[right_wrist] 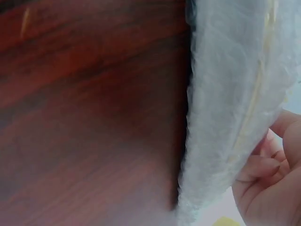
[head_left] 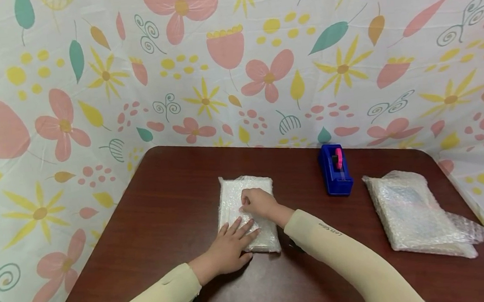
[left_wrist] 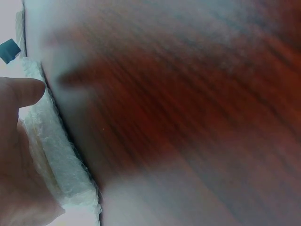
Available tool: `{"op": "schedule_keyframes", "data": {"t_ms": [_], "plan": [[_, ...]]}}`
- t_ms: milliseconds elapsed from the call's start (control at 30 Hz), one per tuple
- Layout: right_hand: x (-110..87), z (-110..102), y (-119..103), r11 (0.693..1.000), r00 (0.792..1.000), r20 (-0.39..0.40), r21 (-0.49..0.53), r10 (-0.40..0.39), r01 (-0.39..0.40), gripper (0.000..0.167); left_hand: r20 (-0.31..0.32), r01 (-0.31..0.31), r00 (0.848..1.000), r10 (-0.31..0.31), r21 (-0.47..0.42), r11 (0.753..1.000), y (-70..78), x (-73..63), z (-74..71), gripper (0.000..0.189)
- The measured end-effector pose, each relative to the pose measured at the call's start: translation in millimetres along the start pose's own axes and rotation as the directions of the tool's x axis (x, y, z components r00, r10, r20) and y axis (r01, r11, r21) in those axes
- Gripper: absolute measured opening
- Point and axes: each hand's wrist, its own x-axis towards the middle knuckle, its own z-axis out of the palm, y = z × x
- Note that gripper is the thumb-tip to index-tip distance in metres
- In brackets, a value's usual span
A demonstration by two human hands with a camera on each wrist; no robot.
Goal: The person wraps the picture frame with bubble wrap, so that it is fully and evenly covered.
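A flat rectangular package in bubble wrap (head_left: 250,183) lies on the dark wooden table, its long side running away from me. My left hand (head_left: 228,252) rests on its near left part, fingers spread and straight across the wrap. Over the middle of the package is my right hand (head_left: 260,202), with bent fingers and the thumb close to the wrap. I cannot tell whether those fingers pinch anything. In the right wrist view, the package's bubble-wrapped side (right_wrist: 225,94) stands beside the curled fingers (right_wrist: 258,167).
A blue tape dispenser (head_left: 337,174) with a pink roll core stands right of the package. Farther right, another bubble-wrapped package (head_left: 413,215) has a loose flap of wrap sticking out. A flower-patterned cloth (head_left: 267,35) hangs behind the table (head_left: 165,199).
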Motion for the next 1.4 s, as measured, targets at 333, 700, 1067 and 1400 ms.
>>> {"op": "schedule_keyframes", "data": {"t_ms": [333, 700, 1067, 1400], "plan": [[0.4, -5, -7, 0.982, 0.993, 0.008, -0.15, 0.115, -0.113, 0.025, -0.018, -0.016, 1.0, 0.016, -0.007, 1.0, -0.4, -0.8, 0.6, 0.063], [-4.4, -11, 16, 1.0, 0.999, 0.044, 0.005, -0.003, 0.003, 0.012, -0.013, -0.023, 1.0, 0.022, -0.028, 0.999, -2.6, -0.3, 1.4, 0.067], [-14.0, -7, 11, 0.959, 0.991, -0.048, -0.251, 0.124, -0.132, 0.027, -0.011, -0.029, 1.0, 0.029, -0.042, 0.999, -0.9, -1.5, -1.5, 0.067], [-16.8, -5, 16, 0.971, 0.997, -0.049, -0.227, 0.06, -0.07, 0.024, -0.014, -0.023, 1.0, 0.023, -0.035, 0.999, -1.4, -0.3, -1.6, 0.069]]}}
